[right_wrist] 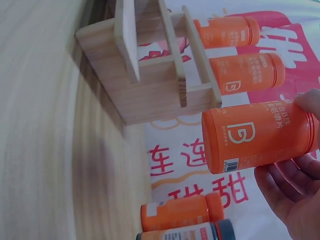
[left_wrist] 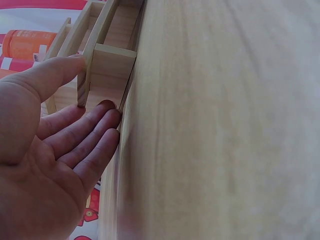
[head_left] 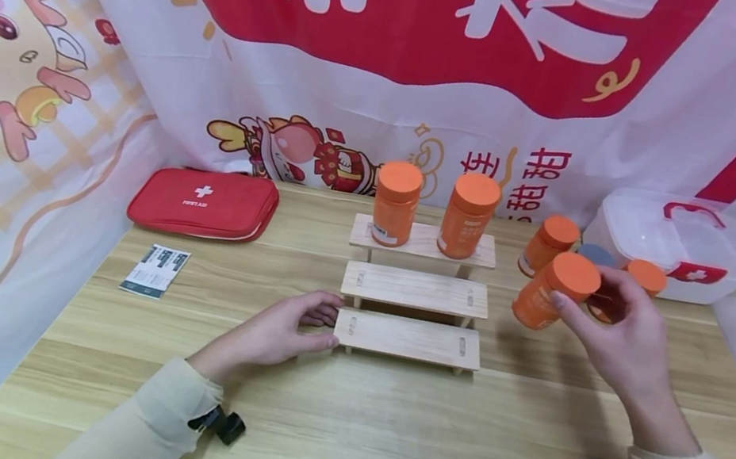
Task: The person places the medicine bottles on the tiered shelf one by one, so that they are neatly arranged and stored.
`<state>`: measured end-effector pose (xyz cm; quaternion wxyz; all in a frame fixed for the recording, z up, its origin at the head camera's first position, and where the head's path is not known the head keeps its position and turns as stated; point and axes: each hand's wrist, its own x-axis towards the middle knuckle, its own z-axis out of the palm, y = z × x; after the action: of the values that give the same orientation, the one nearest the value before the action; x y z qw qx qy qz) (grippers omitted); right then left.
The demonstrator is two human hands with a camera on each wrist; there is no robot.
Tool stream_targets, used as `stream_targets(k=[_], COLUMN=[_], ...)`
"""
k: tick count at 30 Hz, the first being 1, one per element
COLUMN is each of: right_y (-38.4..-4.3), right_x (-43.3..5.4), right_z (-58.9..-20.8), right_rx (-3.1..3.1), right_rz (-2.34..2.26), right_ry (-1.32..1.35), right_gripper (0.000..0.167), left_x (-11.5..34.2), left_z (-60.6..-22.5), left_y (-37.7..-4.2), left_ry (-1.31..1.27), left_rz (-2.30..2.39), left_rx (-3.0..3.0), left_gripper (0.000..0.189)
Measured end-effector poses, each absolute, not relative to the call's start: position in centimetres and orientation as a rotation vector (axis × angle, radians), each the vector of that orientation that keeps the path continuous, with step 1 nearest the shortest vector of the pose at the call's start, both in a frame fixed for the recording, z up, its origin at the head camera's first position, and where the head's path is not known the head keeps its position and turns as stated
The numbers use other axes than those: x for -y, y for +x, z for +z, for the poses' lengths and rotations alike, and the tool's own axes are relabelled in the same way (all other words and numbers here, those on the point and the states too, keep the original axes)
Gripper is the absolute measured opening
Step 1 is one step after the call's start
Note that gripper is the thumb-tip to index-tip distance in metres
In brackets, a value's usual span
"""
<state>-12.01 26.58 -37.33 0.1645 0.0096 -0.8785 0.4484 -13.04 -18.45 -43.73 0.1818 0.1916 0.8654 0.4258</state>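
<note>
Right hand [head_left: 633, 336] clamped on an orange bottle [head_left: 543, 297], up off the table!

Big picture first: wooden table [head_left: 378, 440] spread wide, white first-aid box [head_left: 706, 287] at the far right, and centre stage the three-tier wooden stand [head_left: 416, 289]. Down at its left end, the left hand [head_left: 283, 328], fingers apart and loosely bent, thumb tip at the lowest shelf. Up top, two standing bottles [head_left: 393, 217], side by side. And the held bottle? Right of the stand, tilted, cap upward, pinched between thumb and fingers, with a blue-lidded bottle [head_left: 597, 254] among the neighbours behind it.

How to play this carry well? My call: keep the grip high near the cap, leave the base free, straighten that tilt before any set-down, and swing wide of the stand's shelf ends. A light left touch should steady the wood without shoving it.

Now the angles! Head view gives the whole layout and the cap; the right wrist view has the hand covering much of that cap, but delivers the base, the large B mark [right_wrist: 237, 132] and, tiniest of all, the barcode [right_wrist: 231, 165]. Over to the left wrist view: an upturned palm and fingertips, where the head camera gets the back of the hand.
</note>
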Motion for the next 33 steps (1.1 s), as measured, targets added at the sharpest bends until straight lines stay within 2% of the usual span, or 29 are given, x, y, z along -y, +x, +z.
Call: stream_targets(k=[16,33], right_y=[-11.6,-12.2], right_x=[-23.7,-20.7], right_z=[-35.2,-34.5], right_rx=[2.388,2.378], right_rz=[1.351,1.414], right_ry=[0.179,0.313], right_gripper=[0.053,0.054], left_x=[18.4,18.5], left_z=[-43.8,-43.7], left_y=[-13.0,-13.1], left_ry=[0.552,0.538], left_rz=[1.22,1.22], left_rx=[-2.439,-2.432], left_gripper=[0.057,0.057])
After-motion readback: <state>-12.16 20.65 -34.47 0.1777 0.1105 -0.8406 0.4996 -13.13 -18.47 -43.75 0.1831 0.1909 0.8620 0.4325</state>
